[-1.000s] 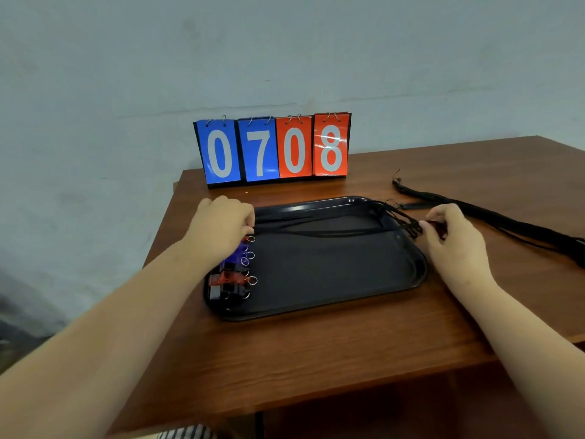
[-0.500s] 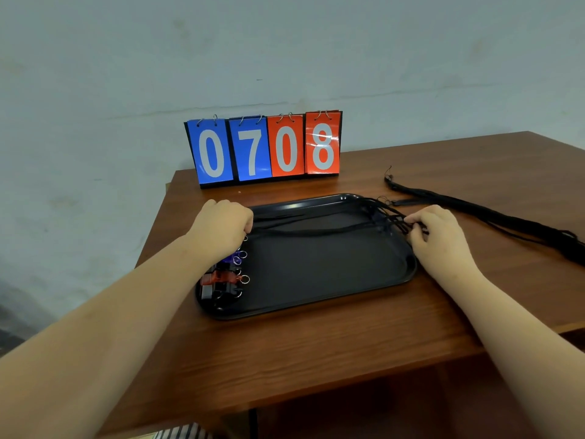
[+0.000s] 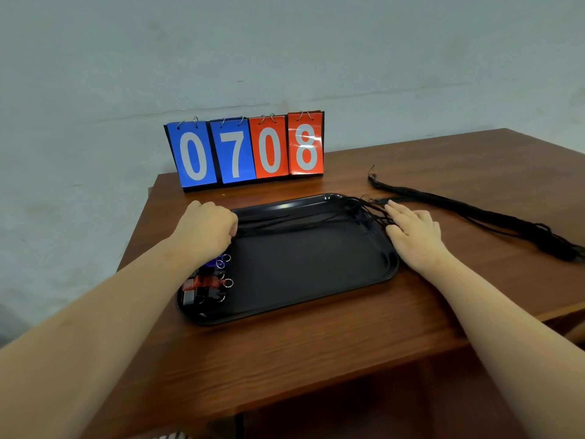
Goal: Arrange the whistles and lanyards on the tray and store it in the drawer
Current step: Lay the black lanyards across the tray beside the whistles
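Observation:
A black tray (image 3: 316,299) lies on the wooden table. Several whistles (image 3: 207,282), blue, red and black with metal rings, line its left edge. Black lanyards (image 3: 300,221) stretch across the tray's far part. My left hand (image 3: 205,231) is curled at the tray's far left corner and grips the left ends of those lanyards, hiding the upper whistles. My right hand (image 3: 413,232) lies flat with straight fingers at the tray's right rim, pressing on the lanyards' right ends. A second bundle of black lanyards (image 3: 474,213) lies on the table to the right.
A flip scoreboard (image 3: 245,150) reading 0708 stands behind the tray against the wall. The table's (image 3: 316,353) front edge is close below the tray, its left edge near the tray's left side. The loose lanyard bundle runs toward the right edge.
My right hand has let go its pinch and flattened, fingers straight over the lanyard ends at the tray's right rim. My left hand stays curled at the far left corner.

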`<state>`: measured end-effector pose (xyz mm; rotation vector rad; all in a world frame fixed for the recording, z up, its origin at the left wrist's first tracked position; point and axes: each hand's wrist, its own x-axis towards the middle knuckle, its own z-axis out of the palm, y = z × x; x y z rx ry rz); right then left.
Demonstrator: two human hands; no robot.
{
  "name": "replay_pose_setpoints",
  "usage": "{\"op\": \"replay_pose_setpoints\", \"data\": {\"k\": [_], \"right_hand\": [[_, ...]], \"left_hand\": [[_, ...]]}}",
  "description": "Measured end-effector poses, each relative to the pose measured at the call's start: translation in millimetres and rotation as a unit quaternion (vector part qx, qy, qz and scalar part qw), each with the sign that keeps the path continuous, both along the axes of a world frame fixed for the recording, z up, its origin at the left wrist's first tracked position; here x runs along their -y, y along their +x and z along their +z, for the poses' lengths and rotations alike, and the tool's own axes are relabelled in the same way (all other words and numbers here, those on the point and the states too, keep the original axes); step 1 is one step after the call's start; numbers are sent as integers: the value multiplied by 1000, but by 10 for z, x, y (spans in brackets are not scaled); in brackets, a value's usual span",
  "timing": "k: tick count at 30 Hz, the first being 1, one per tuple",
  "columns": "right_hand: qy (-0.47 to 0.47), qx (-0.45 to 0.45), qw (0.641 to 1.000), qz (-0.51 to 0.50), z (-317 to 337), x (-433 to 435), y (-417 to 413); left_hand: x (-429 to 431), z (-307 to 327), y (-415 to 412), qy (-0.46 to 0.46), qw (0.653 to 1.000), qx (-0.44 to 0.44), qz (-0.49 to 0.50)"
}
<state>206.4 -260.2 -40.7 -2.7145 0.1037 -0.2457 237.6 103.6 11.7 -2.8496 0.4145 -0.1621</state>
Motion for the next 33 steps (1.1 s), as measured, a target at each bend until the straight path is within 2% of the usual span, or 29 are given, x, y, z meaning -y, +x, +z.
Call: {"op": "replay_pose_setpoints", "data": {"k": [6,8,15,18,21,27,30,33], "right_hand": [[45,186,982,-2,42,-17,-107],[38,183,982,31,51,-33,-132],[43,43,995,73,-20,3,-62],[46,21,995,91,-15,-2,-61],[57,65,994,72,8,-12,-67],[74,232,970,1,55,-22,-155],[64,245,967,-40,50,-15,-162],[50,250,963,-82,73,-25,-181]], "left_hand": [[13,5,6,8,1000,-7,2],[8,-7,5,11,1000,-8,3],[24,-18,1,19,1000,-5,8],[17,-15,6,19,1000,-3,7],[11,-4,17,21,1000,-1,6],[92,61,-79,35,999,34,11],[408,81,-278,-23,998,55,-17],[991,-2,-601,-113,989,49,-87]]}}
